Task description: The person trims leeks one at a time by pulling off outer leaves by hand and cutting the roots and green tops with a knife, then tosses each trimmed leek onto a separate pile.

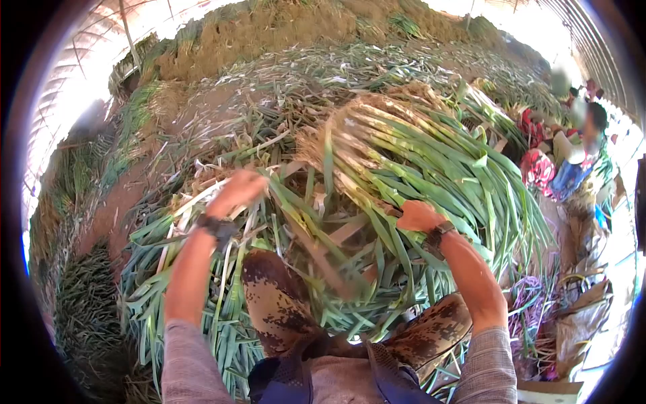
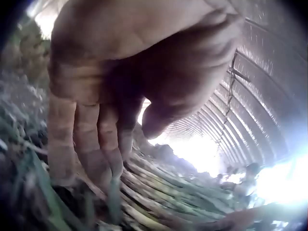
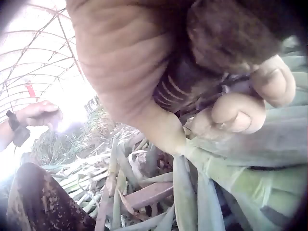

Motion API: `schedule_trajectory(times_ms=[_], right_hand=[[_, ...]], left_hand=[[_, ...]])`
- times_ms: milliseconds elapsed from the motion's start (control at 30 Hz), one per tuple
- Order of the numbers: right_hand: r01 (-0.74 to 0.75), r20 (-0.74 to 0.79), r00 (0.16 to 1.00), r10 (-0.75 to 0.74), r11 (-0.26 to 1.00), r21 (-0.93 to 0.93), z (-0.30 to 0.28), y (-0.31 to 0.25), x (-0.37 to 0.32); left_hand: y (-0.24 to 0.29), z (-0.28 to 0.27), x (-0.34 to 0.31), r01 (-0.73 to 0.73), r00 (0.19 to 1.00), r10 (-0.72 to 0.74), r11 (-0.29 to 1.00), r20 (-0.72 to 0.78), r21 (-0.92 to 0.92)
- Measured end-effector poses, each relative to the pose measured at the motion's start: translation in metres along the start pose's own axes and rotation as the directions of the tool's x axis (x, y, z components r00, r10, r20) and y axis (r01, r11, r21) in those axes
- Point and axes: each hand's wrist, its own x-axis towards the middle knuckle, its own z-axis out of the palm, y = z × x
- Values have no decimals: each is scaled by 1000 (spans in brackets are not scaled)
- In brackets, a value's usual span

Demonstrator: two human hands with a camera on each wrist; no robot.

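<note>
My left hand (image 1: pixel 241 192), blurred in the head view, is over loose stalks left of the large leek pile (image 1: pixel 437 155). In the left wrist view its fingers (image 2: pixel 89 139) point down fairly straight, with the thumb apart and a green leaf at the fingertips. My right hand (image 1: pixel 420 217) is at the near side of the pile, fingers curled. In the right wrist view its thumb and fingers pinch a green leek (image 3: pixel 211 166). A dark brown, handle-like thing (image 3: pixel 231 38) shows inside the palm; I cannot tell what it is.
More leeks (image 1: pixel 202 323) lie around my camouflage-patterned knees (image 1: pixel 279 303). A heap of trimmings (image 1: pixel 235 114) spreads behind, below a brown mound (image 1: pixel 269 37). At right sit other people (image 1: pixel 558 158), near purple strings (image 1: pixel 528 296) and a crumpled sack (image 1: pixel 582 323).
</note>
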Motion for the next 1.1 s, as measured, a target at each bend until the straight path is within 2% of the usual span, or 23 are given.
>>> schedule_trajectory(times_ms=[33,67,100,167,233,267,333,367,433,467,500,567,600,667,767,800,833,900,933,1033,1100], right_hand=[[5,-3,1000,-5,1000,-13,-4,-6,6],[-3,-7,1000,2,1000,-11,-7,-12,12],[-11,-9,1000,11,1000,-7,-8,-14,20],[5,-1,1000,-5,999,-32,-9,-13,41],[-29,-11,1000,29,1000,1,-15,-24,49],[-45,-29,999,45,999,-9,-16,-27,55],[-11,-1,1000,11,1000,-26,-22,-34,61],[25,23,999,-24,999,-40,-26,-37,65],[13,14,1000,-12,999,-51,-25,-37,79],[6,6,1000,-5,998,-55,-25,-36,84],[4,9,1000,-3,998,-63,-25,-33,88],[64,-4,998,-65,992,-104,-20,-27,92],[60,13,998,-59,992,-107,-23,-27,86],[77,66,995,-71,993,-94,-34,-19,72],[101,84,993,-87,981,-168,-22,29,62],[51,121,992,-32,987,-154,-30,30,46],[40,126,992,-20,986,-159,-30,39,36],[55,187,982,-15,976,-210,-34,52,12],[-28,169,984,63,978,-205,-38,52,-7],[-48,146,986,74,983,-179,-25,78,-39],[-87,134,985,109,983,-164,-25,74,-61]], left_hand=[[33,27,-3,2,997,4,997,76,-79],[55,47,6,-50,978,64,996,200,-76],[46,81,35,-172,954,180,984,238,-56],[62,135,64,-199,923,199,979,329,-33],[73,188,76,-270,925,321,932,205,-244],[79,201,80,-267,925,320,931,205,-249],[86,220,86,-76,932,194,932,307,-355],[80,238,95,-77,931,196,930,307,-360],[58,285,119,-181,970,227,911,84,-370],[59,293,119,-187,980,200,900,-7,-394],[58,299,121,-185,980,199,897,-8,-402],[59,308,119,-111,982,40,909,-182,-402],[65,302,113,-98,985,29,907,-171,-411],[79,288,113,60,975,-148,892,-164,-447],[70,288,123,54,977,-124,932,-175,-357],[73,285,124,72,978,-119,962,-170,-262],[75,282,124,72,980,-118,960,-158,-271],[75,280,128,197,965,-242,922,-99,-333],[71,288,133,186,955,-258,904,-145,-384],[73,286,137,221,955,-278,902,-107,-371],[77,286,131,221,965,-257,908,-54,-357]])
